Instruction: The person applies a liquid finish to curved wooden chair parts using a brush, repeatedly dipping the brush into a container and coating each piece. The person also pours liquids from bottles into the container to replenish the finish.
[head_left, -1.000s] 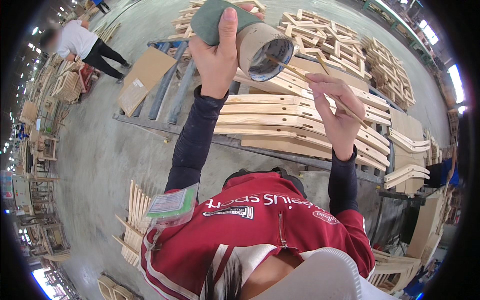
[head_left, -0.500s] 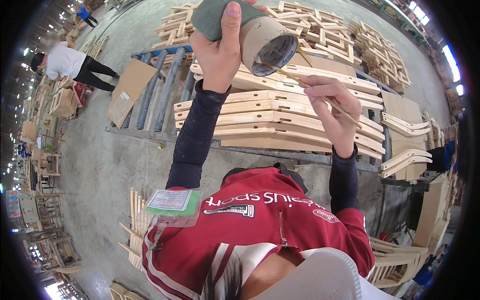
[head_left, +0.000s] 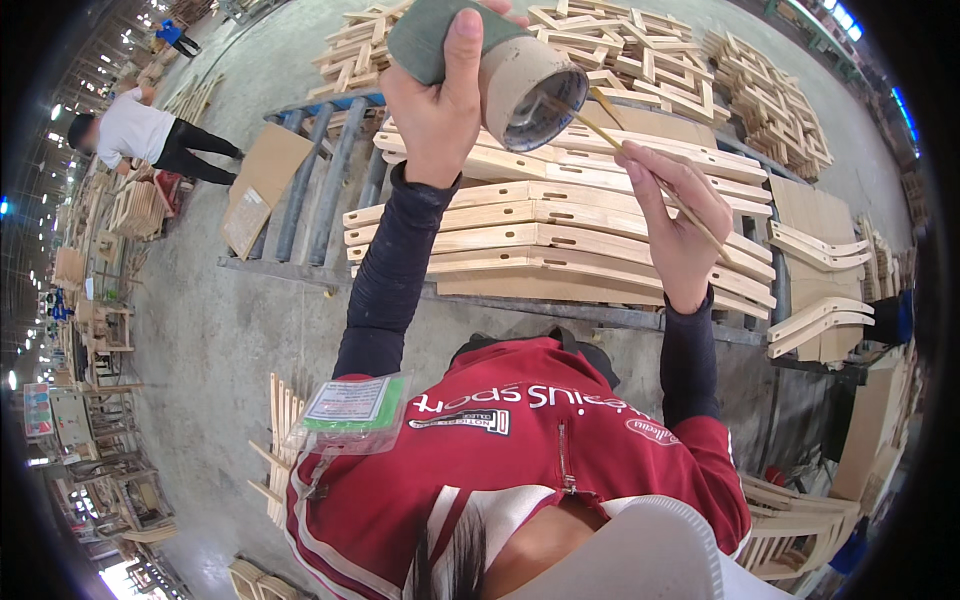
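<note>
left fingers (head_left: 463, 55) hold a cup (head_left: 506, 85), right fingers (head_left: 668, 170) a stick (head_left: 601, 133).

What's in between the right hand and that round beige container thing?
A thin yellowish stick: in the head view it runs from the right hand into the round container's opening. Another stick shows close by.

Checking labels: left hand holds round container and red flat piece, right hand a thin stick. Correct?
Not red: the flat piece is green, per the head view. The left hand holds it and the round container; the right hand, a thin stick.
</note>
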